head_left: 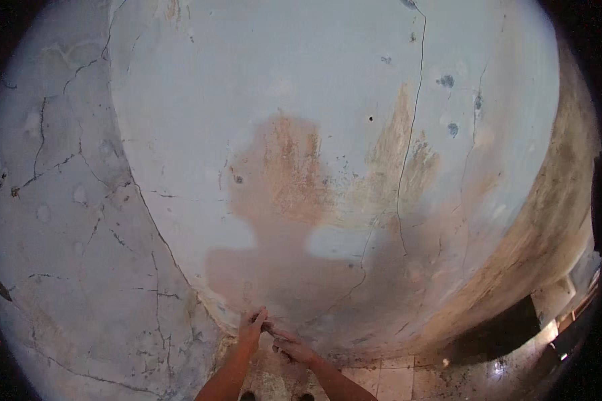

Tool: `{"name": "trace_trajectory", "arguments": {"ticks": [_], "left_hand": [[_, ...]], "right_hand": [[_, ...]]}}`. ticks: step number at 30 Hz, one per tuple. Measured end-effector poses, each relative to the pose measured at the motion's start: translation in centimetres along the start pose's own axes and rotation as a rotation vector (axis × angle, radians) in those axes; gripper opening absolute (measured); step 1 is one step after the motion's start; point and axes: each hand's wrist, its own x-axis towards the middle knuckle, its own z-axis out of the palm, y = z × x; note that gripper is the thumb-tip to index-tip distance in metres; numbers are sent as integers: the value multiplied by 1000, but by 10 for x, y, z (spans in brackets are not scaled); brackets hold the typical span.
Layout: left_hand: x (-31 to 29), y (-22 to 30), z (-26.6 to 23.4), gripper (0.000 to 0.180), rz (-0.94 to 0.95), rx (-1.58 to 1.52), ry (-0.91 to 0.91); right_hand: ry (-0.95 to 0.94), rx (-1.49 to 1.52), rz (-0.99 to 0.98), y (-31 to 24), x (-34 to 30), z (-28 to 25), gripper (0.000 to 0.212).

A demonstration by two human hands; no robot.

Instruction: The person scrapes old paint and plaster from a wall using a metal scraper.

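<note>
Fingers [262, 314] of left hand [252, 327] are hovering close to right hand [296, 349], low before stained wall [194, 100], presumably for mutual steadying; grasping or released, I cannot tell from here.

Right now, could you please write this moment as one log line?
left hand and right hand: close together, low before pale wall | held item: unclear | wall: cracked, stained, head-and-shoulders shadow on it
</note>
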Motion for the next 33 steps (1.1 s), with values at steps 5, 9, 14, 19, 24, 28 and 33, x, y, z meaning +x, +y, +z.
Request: {"name": "trace_trajectory", "arguments": {"ticks": [5,9,14,19,24,28,33], "left_hand": [[-24,-17,-42,33,12,-256,-37],[-37,-27,-59,30,11,-175,-47],[-64,-25,-58,29,-31,-275,-13],[-106,-14,-75,29,-153,-274,-5],[-100,-32,-82,29,-226,-510,108],[-118,22,-34,30,-87,-536,-9],[-112,93,56,37,243,-353,-188]], "right_hand": [[-125,188,156,8,-7,-4,54],[-11,-35,53,21,-13,3,55],[-16,-224,-250,48,-29,3,56],[107,-405,-315,27,-80,51,53],[187,-271,-247,-4,-131,82,50],[219,-134,-249,-25,-154,50,45],[264,-366,-472,-87,-174,-1,43]]}}
